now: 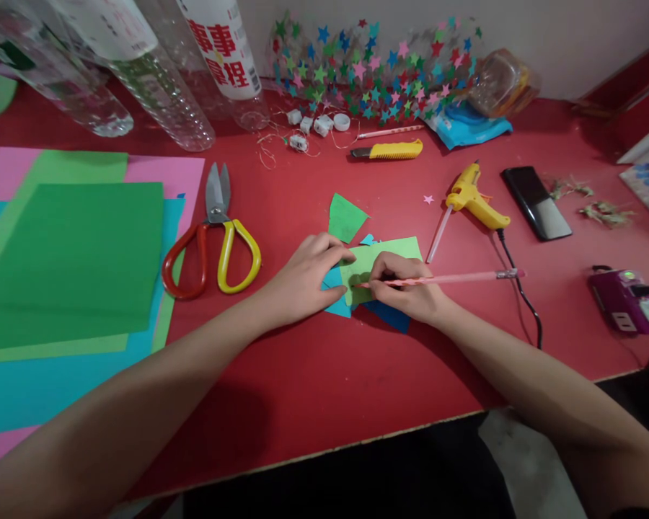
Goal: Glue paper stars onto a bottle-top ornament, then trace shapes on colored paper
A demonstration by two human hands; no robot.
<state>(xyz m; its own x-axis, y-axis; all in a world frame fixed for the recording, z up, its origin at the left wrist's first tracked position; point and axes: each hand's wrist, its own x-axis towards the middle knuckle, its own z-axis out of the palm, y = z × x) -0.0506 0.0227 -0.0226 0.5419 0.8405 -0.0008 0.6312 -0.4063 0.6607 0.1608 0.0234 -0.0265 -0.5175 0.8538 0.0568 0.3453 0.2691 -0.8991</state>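
Note:
In the head view, my right hand [408,287] grips a pink pencil [459,278], its tip on a light green sheet [392,250]. My left hand [311,277] rests at the sheet's left edge, fingers spread and lying on it, with the thumb over a light blue piece [337,306]. Part of a dark blue piece [392,316] shows below the sheet. A dark green scrap [346,218] lies just beyond my left fingers. Any mark at the pencil tip is too small to make out.
Scissors [216,216] and stacked coloured sheets [76,252] lie left. At the back are plastic bottles [230,65], colourful stars [362,72] and a yellow cutter [394,150]. Right are a corded glue gun [479,198], a phone [535,202] and a purple power adapter [624,299].

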